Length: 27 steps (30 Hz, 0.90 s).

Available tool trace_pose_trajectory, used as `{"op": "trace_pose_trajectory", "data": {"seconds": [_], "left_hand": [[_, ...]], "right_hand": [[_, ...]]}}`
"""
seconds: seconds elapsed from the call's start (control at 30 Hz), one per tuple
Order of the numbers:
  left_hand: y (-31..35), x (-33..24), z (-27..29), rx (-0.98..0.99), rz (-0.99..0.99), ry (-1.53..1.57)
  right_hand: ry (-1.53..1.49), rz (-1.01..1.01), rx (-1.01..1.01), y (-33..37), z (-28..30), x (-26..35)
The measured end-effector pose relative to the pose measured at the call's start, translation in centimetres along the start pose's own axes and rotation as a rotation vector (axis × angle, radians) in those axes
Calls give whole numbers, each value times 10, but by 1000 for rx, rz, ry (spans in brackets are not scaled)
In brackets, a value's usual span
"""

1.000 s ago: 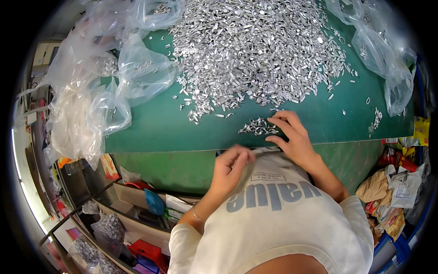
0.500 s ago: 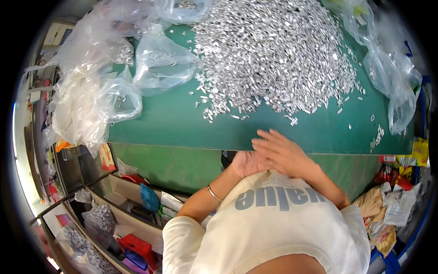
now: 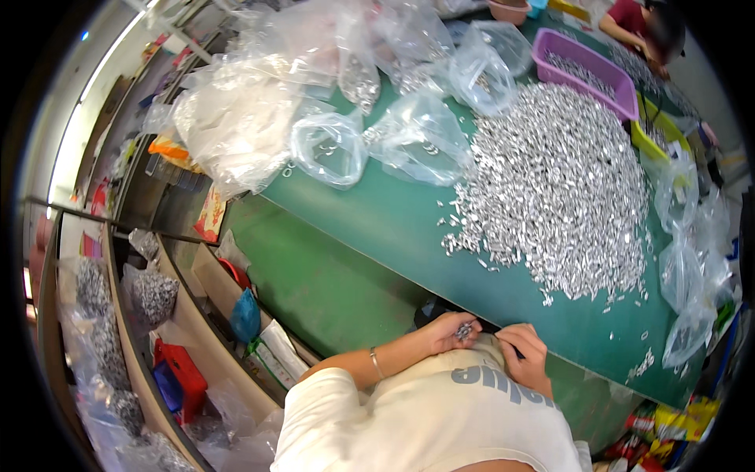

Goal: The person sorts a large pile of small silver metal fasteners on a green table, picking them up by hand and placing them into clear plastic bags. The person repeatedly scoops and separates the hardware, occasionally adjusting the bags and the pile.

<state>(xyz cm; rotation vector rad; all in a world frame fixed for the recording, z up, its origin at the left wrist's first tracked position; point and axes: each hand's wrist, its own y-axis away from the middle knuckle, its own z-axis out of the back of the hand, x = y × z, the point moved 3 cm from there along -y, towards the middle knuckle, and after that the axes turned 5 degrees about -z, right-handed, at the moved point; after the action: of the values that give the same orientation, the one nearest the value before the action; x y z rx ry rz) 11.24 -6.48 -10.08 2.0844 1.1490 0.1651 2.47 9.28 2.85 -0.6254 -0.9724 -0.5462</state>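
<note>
A large heap of small silver metal parts point(image 3: 566, 189) covers much of the green table point(image 3: 370, 228). Near the table's front edge, close to my body, my left hand point(image 3: 445, 337) is curled around a few small silver metal parts point(image 3: 464, 331). Just to its right, my right hand point(image 3: 525, 351) is closed, its fingers bent inward by the edge. A thin dark shape shows at those fingers, too small to name. The two hands are apart.
Clear plastic bags point(image 3: 330, 149) lie along the table's far left, more bags point(image 3: 684, 267) at its right. A purple basket point(image 3: 629, 94) and a yellow-green basket point(image 3: 661, 138) stand beyond the heap, near another person point(image 3: 625, 23). Shelving point(image 3: 169, 315) stands at left.
My view has swung left, bringing in the baskets and another person. My hands, which overlapped before, have separated; silver parts now show in the left, and the right has closed.
</note>
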Motion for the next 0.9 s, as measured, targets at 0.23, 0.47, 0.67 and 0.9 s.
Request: {"op": "trace_pose_trajectory", "data": {"seconds": [0.23,0.47,0.67,0.9], "left_hand": [[69,-38,-93,21,-391,-146],[11,-31,-151,-111,-1295,-639],[15,-42,-181,-49,-1601,-940],[52,-112,-234,203,-1673,-863]], "right_hand": [[-850,-404,-266,14,-24,-34],[-1420,-696,-367,-43,-27,-7],[-1181,-396,-251,-26,-24,-89],[-1905,-714,-190,-46,12,-61]]}}
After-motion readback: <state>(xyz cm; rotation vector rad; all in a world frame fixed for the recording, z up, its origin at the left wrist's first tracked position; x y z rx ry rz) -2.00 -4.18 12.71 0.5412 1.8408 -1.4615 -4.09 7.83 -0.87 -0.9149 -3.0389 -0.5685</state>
